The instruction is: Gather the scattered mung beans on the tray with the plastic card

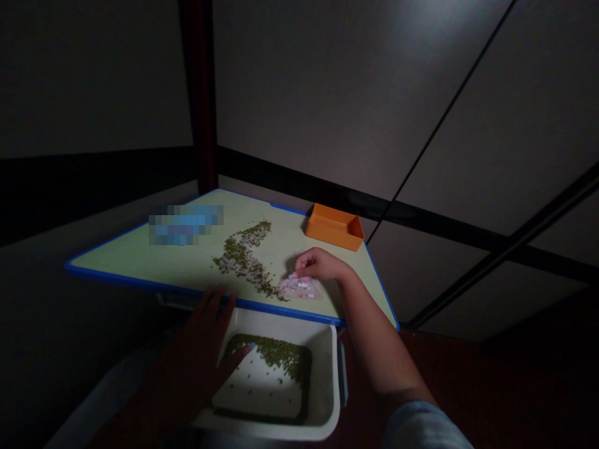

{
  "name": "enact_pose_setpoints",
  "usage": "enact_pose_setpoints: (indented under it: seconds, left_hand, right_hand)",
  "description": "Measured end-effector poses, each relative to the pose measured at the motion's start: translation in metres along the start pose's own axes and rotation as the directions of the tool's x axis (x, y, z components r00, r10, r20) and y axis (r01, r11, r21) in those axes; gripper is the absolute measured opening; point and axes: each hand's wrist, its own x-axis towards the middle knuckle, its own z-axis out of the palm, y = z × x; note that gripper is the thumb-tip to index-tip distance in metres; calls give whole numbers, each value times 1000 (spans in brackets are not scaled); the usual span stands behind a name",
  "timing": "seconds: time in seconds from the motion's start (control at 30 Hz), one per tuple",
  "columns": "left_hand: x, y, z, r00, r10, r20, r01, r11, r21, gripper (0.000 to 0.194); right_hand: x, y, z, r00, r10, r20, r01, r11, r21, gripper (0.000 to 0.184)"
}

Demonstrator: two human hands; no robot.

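My right hand (317, 264) is closed in a pinch on a see-through plastic piece (302, 289) with a rounded edge and pink and white marks, resting on the table top. Just left of it, small green beans (241, 252) lie scattered in a curved band. My left hand (206, 346) is in deep shadow, its fingers spread toward the table's front edge and its thumb reaching over the inside of a white bin (331, 374). More green beans (281, 355) lie in that bin, mostly along its far side and far right corner. Whether my left hand touches the bin's rim is too dark to tell.
The pale table top (187, 267) has a raised blue edge, with the bin just below its front. An orange open box (333, 227) stands at the back right. A blurred-out blue item (185, 226) lies at the left. Wall panels (299, 112) rise close behind the table.
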Motion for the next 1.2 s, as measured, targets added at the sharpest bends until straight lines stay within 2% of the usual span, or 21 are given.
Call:
enact_pose_setpoints:
  seconds: [0.23, 0.47, 0.63, 0.9, 1.2]
  left_hand:
    - [1, 1, -2, 999, -38, 37, 40, 999, -29, 85]
    - [-1, 0, 0, 1000, 5, -5, -5, 1000, 22, 89]
    - [-1, 1, -1, 1000, 11, 6, -11, 999, 41, 91]
    - [-3, -1, 2, 999, -25, 46, 27, 999, -24, 90]
    - [-1, 0, 1, 997, -28, 67, 29, 1000, -9, 87]
  right_hand:
    - [3, 5, 3, 999, -18, -27, 19, 999, 32, 40]
    - [3, 5, 5, 1000, -17, -21, 18, 1000, 23, 37]
    - [3, 3, 6, 1000, -3, -27, 4, 1000, 27, 37]
    - [3, 6, 4, 999, -9, -34, 8, 999, -36, 21]
    - [4, 11, 1, 998, -55, -8, 54, 995, -84, 28]
